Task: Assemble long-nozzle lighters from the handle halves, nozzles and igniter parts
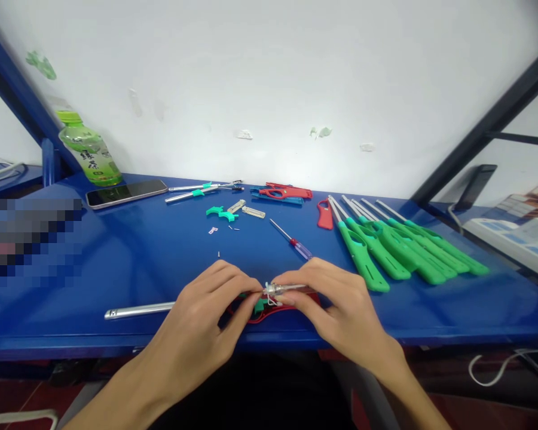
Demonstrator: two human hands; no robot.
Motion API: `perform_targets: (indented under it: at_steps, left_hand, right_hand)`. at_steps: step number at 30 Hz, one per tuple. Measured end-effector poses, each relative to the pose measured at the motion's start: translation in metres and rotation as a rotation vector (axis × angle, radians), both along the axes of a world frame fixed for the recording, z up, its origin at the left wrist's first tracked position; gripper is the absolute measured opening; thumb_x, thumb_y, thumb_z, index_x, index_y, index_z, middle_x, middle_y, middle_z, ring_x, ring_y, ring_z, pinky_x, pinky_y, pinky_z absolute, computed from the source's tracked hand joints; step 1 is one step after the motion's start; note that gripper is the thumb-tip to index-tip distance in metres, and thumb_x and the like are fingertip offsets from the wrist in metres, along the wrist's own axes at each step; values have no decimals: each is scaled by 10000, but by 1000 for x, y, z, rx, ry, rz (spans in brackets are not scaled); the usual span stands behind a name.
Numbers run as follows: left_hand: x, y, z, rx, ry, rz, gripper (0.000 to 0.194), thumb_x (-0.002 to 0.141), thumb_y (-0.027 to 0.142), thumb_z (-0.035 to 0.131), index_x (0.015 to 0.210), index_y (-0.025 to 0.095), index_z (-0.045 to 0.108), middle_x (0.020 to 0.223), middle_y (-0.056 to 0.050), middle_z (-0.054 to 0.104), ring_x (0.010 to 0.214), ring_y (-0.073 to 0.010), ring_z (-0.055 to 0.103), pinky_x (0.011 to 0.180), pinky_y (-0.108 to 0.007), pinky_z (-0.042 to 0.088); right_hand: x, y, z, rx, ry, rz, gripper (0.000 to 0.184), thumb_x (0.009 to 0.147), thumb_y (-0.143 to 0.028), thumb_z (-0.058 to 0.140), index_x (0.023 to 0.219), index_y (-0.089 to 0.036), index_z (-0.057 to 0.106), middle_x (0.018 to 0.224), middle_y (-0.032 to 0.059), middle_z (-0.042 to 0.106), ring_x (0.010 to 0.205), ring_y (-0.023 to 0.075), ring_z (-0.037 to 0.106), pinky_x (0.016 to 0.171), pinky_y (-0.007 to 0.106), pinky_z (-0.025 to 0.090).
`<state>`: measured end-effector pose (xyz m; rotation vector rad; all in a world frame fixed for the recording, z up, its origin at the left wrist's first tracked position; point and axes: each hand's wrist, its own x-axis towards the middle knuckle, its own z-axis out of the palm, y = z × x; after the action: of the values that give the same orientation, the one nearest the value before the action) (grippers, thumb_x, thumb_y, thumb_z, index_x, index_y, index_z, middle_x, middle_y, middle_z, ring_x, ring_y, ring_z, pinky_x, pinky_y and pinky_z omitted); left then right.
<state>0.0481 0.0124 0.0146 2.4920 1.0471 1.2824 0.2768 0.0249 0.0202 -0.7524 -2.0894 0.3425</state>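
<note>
In my right hand (332,298) is a small clear fuel tank (291,289), held between thumb and fingers with its metal valve end pointing left. The fingertips of my left hand (215,304) are pinched together right at that valve end; what they grip is too small to make out. Just below both hands lies an opened red lighter shell (262,318) with a green trigger (260,306) in it, partly hidden by my fingers. A silver lighter tube (138,310) sticks out to the left from behind my left hand.
Beyond my hands lie a screwdriver (298,243), two clear tanks (253,212), green triggers (228,215), small screws and red and blue shells (287,192). Several green lighters (399,248) fan out at right. A phone (128,193) and green bottle (89,152) are at back left.
</note>
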Motion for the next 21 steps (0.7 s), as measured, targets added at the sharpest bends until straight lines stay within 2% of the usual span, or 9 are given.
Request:
perform_targets:
  at_steps: [7, 16, 21]
  left_hand:
    - [0, 1, -1, 45, 3, 1, 135, 1033, 87, 603, 1026, 182, 699, 902, 4, 705, 843, -130, 606, 786, -255, 516]
    - [0, 0, -2, 53, 1, 60, 131, 1027, 108, 630, 1062, 210, 704, 946, 24, 744, 866, -120, 643, 816, -239, 530]
    - [-1, -1, -2, 48, -11, 54, 140, 1018, 98, 624, 1049, 219, 688, 928, 23, 741, 841, -128, 646, 780, -246, 544]
  right_hand:
    - [0, 2, 0, -1, -27, 17, 70, 1016, -198, 736, 1082, -205, 757, 980, -16, 827, 824, 118, 707, 823, 228, 521]
    - [0, -2, -1, 1, -46, -64, 103, 1056, -186, 662, 1092, -233, 747, 1032, -12, 828, 848, 153, 717, 836, 296, 508]
    - [0, 0, -1, -3, -2, -27, 116, 1049, -175, 671, 1125, -225, 743, 1028, -4, 829, 854, 157, 708, 852, 289, 532]
